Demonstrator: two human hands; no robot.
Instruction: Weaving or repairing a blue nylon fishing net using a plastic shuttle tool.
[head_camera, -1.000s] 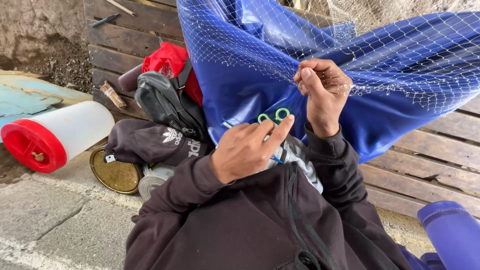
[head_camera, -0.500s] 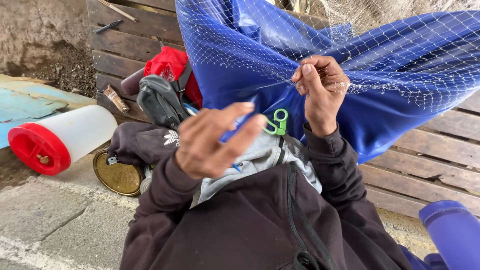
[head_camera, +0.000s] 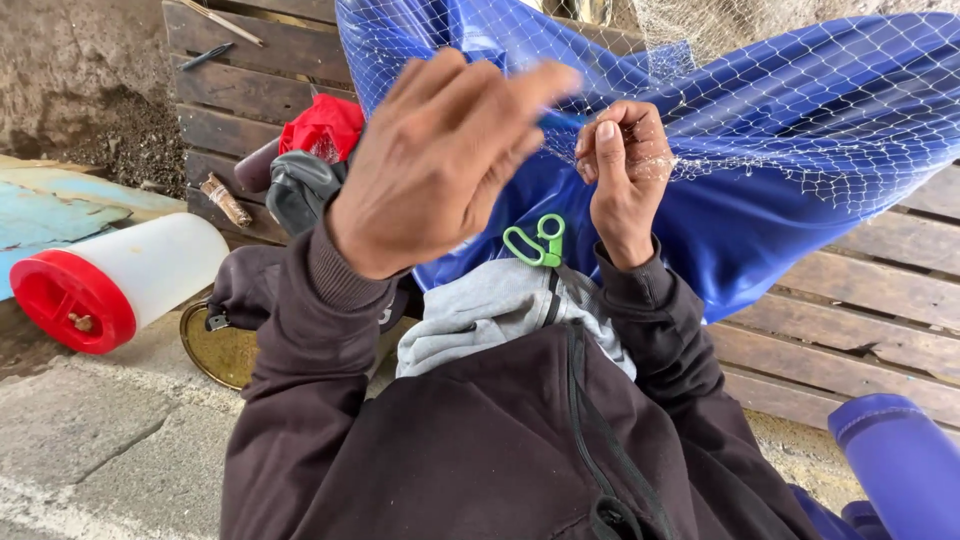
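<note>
Weathered wooden planks (head_camera: 860, 300) run across the right and top of the frame, with rough concrete at lower left. Your right hand (head_camera: 622, 170), just right of centre, pinches a bunch of the pale netting (head_camera: 800, 110) between thumb and fingers, closed tight on the mesh where it lies over the blue tarp (head_camera: 740, 230). Your left hand (head_camera: 440, 160) is raised in the upper middle and blurred — its fingertips seem to nip a thin blue tool (head_camera: 560, 120), though most of that tool is hidden, so you can't make out its shape. Green scissor handles (head_camera: 535, 242) show below the hands; the blades are covered by grey cloth. At the left edge lies a white tub with a red lid (head_camera: 110, 280), and your sleeve partly hides a brass-coloured round lid (head_camera: 215, 350).
</note>
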